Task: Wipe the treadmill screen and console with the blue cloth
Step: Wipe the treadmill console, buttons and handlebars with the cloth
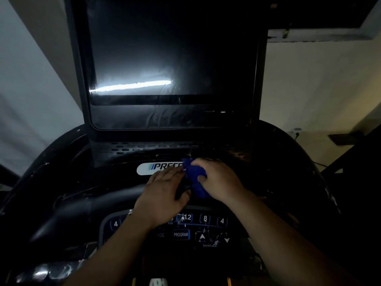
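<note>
Logo plate (153, 168): lying white on the console (272, 162), its right end being covered by cloth and fingers.
Left hand (162, 188): resting flat, fingers lying nearly straight and gripping nothing, fingertips reaching onto the plate.
Screen (171, 50): standing dark above both hands, reflecting a bright streak.
Blue cloth (194, 175): sitting bunched on the console's middle, just below the screen, between the hands.
Right hand (219, 178): curling its fingers over the cloth, holding it down.
</note>
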Tool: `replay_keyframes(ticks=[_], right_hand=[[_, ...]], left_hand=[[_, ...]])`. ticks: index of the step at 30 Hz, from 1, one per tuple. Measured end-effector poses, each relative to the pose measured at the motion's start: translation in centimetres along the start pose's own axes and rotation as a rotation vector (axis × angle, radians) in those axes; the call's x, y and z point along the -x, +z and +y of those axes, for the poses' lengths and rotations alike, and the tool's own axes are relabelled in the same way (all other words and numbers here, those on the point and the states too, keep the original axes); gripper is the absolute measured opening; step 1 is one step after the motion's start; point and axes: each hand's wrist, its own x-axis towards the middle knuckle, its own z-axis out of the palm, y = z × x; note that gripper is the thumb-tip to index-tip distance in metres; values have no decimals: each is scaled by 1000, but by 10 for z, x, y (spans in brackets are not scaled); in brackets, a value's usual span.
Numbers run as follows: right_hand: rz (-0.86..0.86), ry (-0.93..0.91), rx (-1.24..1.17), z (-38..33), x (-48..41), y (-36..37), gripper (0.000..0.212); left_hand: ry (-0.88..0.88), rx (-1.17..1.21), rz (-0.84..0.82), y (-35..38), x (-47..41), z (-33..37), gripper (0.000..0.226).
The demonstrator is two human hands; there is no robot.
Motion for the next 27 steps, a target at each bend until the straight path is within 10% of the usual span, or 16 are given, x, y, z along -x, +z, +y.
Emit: replay_keyframes(ticks=[19,27], right_hand=[[-171,180,611,-55,-70,-7,34],[-259,264,342,-55,-80,-20,28]], left_hand=[[114,39,9,10,-6,-12,69],[135,-11,132,15,-9,-13,56]])
